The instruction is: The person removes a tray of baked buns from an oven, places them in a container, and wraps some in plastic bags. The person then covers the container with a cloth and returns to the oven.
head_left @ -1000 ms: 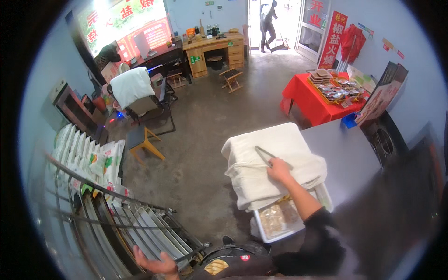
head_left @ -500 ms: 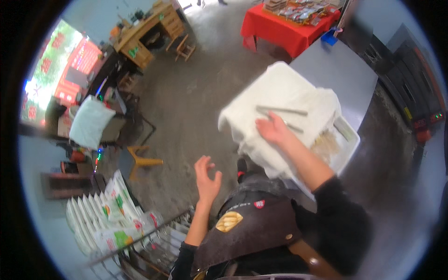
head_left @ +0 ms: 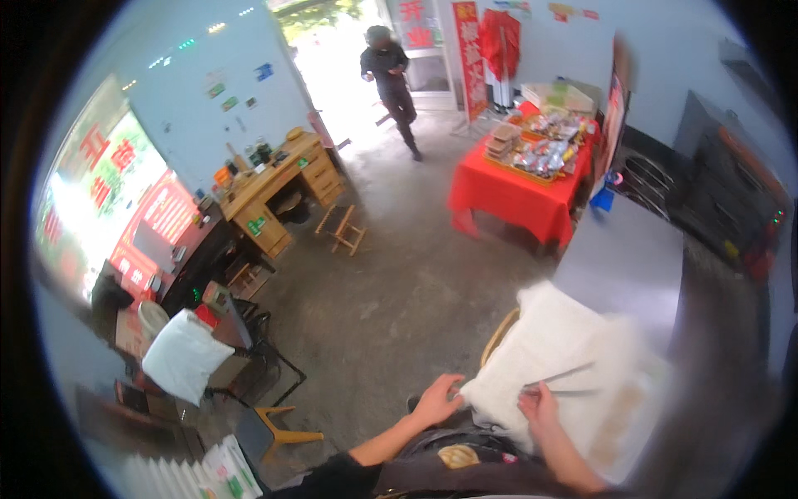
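Note:
My right hand [head_left: 540, 409] grips metal tongs [head_left: 573, 391] lying over a white cloth [head_left: 564, 324] at the lower right, their two arms spread apart. The cloth covers most of a white tub [head_left: 650, 416]; the pale contents at its right side are blurred. A tan curved rim [head_left: 499, 335] shows at the cloth's left. My left hand [head_left: 436, 402] reaches to the cloth's left edge, fingertips at it, thumb and fingers apart.
A steel table [head_left: 615, 266] extends behind the cloth toward a red-covered table [head_left: 507, 200] with packaged goods. A person in dark clothes [head_left: 386, 75] is inside the doorway. Left are a stool [head_left: 283, 437], a chair draped in white [head_left: 183, 358], wooden desk [head_left: 320, 175] and white sacks [head_left: 199, 474].
My left hand has moved up and right to the cloth's edge; my right hand stays with the tongs. The view has tilted up, and the person from the doorway stands further inside.

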`<state>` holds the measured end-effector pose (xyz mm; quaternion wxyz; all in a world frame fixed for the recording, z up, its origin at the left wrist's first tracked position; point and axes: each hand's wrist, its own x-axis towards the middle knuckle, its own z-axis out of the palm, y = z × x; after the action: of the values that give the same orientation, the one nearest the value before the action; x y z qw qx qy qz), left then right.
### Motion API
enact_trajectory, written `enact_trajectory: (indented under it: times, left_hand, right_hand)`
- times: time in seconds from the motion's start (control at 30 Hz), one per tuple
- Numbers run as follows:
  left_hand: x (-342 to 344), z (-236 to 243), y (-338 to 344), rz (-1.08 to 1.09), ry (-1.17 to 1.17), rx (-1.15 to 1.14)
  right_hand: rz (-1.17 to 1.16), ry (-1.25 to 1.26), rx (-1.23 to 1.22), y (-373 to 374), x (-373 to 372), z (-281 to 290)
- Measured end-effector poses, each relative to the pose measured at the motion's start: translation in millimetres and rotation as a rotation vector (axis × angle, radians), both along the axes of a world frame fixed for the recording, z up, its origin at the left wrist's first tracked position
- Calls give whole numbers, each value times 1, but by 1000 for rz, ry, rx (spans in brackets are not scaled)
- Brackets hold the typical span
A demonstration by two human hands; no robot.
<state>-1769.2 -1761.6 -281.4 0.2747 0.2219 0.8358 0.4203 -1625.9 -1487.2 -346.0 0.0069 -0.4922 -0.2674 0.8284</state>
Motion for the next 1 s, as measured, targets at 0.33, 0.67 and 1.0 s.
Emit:
enact_trajectory:
  times: [0.33,0.67,1.0]
  left_hand:
    - [-253,9,180,-745,116,173]
    - [-223,17,378,-1282,542,413]
    - [-91,49,554,-1794,1252,380]
  right_hand:
    - [-555,-164,506,-50,-66,108]
    - [-868,-712,780,-91,8,100]
    - [-922,-608,843,12,30,35]
